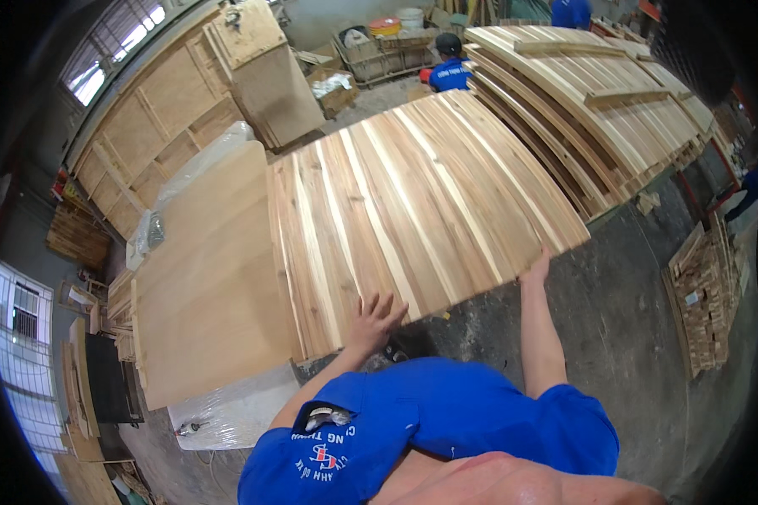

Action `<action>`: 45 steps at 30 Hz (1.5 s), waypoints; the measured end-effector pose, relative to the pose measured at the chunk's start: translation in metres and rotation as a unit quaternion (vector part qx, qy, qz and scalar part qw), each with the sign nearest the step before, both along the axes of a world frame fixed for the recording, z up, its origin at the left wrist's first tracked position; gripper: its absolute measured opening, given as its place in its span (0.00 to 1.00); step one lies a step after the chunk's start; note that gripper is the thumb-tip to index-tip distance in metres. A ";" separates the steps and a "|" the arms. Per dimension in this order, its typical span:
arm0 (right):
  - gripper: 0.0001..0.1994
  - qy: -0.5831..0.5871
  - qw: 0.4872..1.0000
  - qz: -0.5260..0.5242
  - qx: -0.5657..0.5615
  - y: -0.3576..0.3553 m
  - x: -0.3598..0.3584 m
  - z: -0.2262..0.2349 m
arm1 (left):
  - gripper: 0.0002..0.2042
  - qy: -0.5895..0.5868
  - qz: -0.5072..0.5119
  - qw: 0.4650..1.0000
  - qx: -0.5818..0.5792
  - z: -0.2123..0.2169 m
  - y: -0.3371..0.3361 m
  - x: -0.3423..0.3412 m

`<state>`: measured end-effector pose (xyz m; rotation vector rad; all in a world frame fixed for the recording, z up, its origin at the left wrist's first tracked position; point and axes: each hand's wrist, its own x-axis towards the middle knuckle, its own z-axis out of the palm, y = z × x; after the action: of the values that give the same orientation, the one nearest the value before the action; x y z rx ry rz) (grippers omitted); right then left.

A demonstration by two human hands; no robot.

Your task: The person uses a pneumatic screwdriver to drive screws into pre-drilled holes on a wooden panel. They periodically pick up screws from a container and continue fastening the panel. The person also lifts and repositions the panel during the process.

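A wide wooden panel (pixel 421 202) of glued light and dark strips spans the middle, tilted across in front of me. My left hand (pixel 377 324) rests on its near edge with the fingers spread over the top face. At the near right corner my right hand (pixel 537 266) grips the panel's edge, the fingers partly hidden by the wood. The panel's left side meets a plain plywood sheet (pixel 215 269), which lies over a plastic-wrapped white slab (pixel 236 408).
A stack of similar panels (pixel 564 93) with battens stands at the far right. Several wood pieces (pixel 707 295) are piled on the floor at right. A tall wooden box (pixel 274 93) stands behind the plywood. Beyond the panel, a person in blue (pixel 451 74) is near the stack.
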<state>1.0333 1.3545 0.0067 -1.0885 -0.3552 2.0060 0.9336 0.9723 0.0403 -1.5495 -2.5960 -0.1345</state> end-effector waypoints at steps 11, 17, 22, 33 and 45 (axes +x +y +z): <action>0.39 -0.263 0.948 0.114 0.137 0.042 -0.004 -0.044 | 0.38 -0.037 -0.001 0.999 -0.001 -0.021 0.045 -0.018; 0.30 -0.197 0.957 0.200 0.080 0.019 0.009 -0.055 | 0.36 -0.012 0.021 0.999 -0.025 -0.018 0.044 -0.014; 0.22 -0.288 0.881 0.237 0.290 0.020 0.076 -0.129 | 0.40 -0.009 -0.020 1.000 0.013 -0.007 0.068 -0.010; 0.19 -0.348 0.278 0.810 0.381 -0.122 0.178 -0.152 | 0.36 -0.029 0.079 0.996 0.043 -0.034 0.033 0.051; 0.18 -0.074 -0.127 0.813 0.563 -0.292 0.029 -0.174 | 0.19 -0.180 0.553 0.808 0.096 -0.109 -0.327 0.256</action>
<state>1.0622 1.0626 -0.1677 -0.8294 1.9887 -0.2861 1.1895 0.6453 -0.0683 0.2371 -3.1497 -0.5722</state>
